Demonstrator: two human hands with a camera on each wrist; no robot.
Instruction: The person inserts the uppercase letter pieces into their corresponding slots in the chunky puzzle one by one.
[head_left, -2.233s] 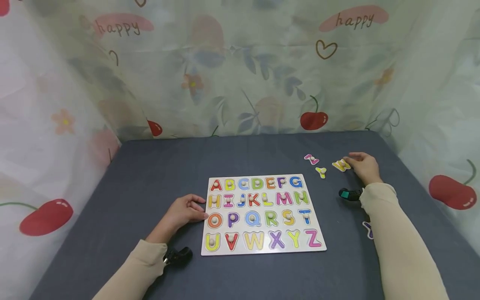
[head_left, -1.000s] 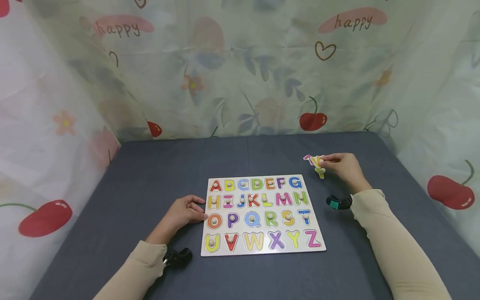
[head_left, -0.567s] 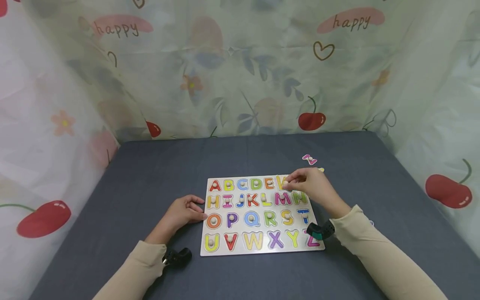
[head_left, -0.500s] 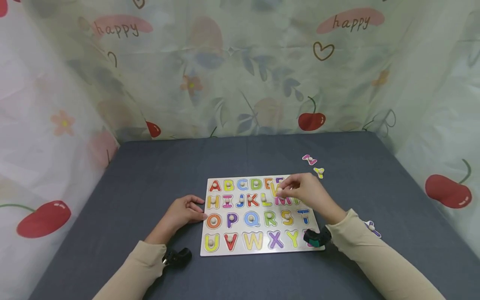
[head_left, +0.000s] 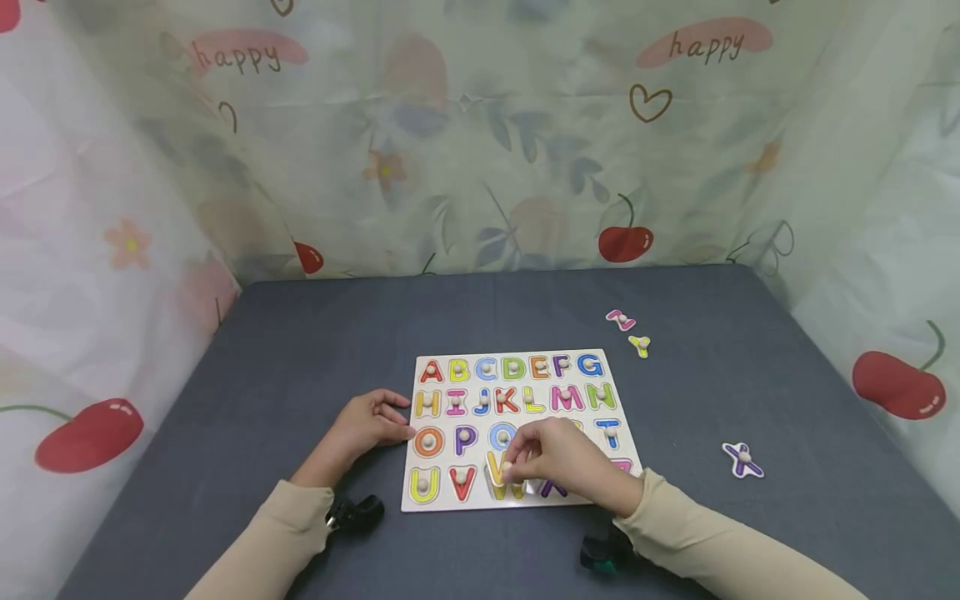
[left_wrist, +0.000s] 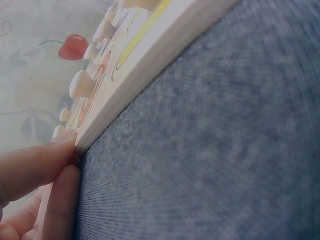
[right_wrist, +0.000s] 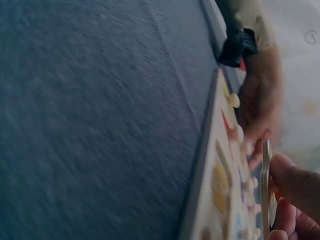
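My left hand (head_left: 372,419) rests at the left edge of the alphabet puzzle board (head_left: 480,423). Its thumb (left_wrist: 37,162) touches the rim near the orange O, and the other fingers lie relaxed along the side. Between thumb and fingers, my right hand (head_left: 566,458) pinches the knob of a yellow letter W piece (head_left: 493,469). That piece overlaps the W recess in the bottom row; the right wrist view shows the piece edge-on (right_wrist: 265,185), apart from the board. The right hand partly covers the R, S, X and Y spots.
On the dark tablecloth (head_left: 330,350), a pink Z piece (head_left: 620,320) and a yellow Y piece (head_left: 640,346) lie beyond the board's right corner. A purple X piece (head_left: 743,460) lies farther right. A patterned curtain (head_left: 465,167) surrounds the table.
My right hand has picked the yellow W up from the far right and carried it left and nearer, across the board to the bottom row. The left hand has stayed put.
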